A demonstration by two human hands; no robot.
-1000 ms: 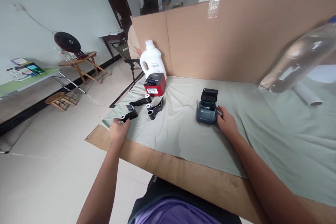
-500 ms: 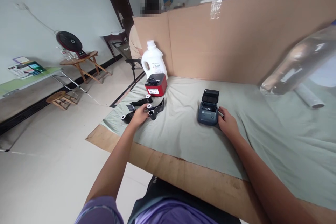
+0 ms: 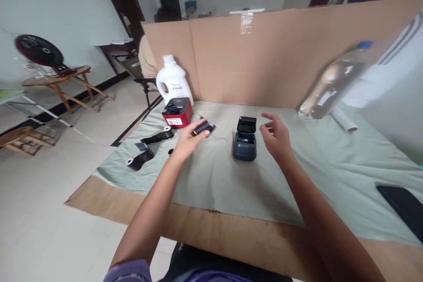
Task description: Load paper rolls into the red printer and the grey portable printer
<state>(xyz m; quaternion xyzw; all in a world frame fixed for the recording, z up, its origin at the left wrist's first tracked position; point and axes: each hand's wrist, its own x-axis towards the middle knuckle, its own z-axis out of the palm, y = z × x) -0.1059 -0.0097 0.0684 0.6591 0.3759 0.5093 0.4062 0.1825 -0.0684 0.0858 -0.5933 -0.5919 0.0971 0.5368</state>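
Note:
Between the fingers and thumb of my left hand (image 3: 189,140) is a black paper roll (image 3: 204,128), lifted above the cloth. My right hand (image 3: 276,137) hovers with its fingers apart, holding nothing, just right of a dark blue label printer (image 3: 245,147). The printer's lid (image 3: 246,124) stands raised, so its inside shows. Two more partly unrolled black rolls lie to the left, an upper roll (image 3: 158,135) and a lower roll (image 3: 140,158). Part of another dark roll (image 3: 171,152) shows beside my left wrist, the rest hidden by it.
A red and black printer (image 3: 178,113) stands before a white jug (image 3: 173,80) at the back left. A cardboard panel (image 3: 251,61) runs along the rear. A clear bottle (image 3: 333,81) leans at the right, near a white tube (image 3: 345,119). A dark phone-like slab (image 3: 403,207) lies front right.
My left hand has picked up a black roll from the group and carried it right. My right hand has let go of the blue printer's side and risen. The view has shifted right.

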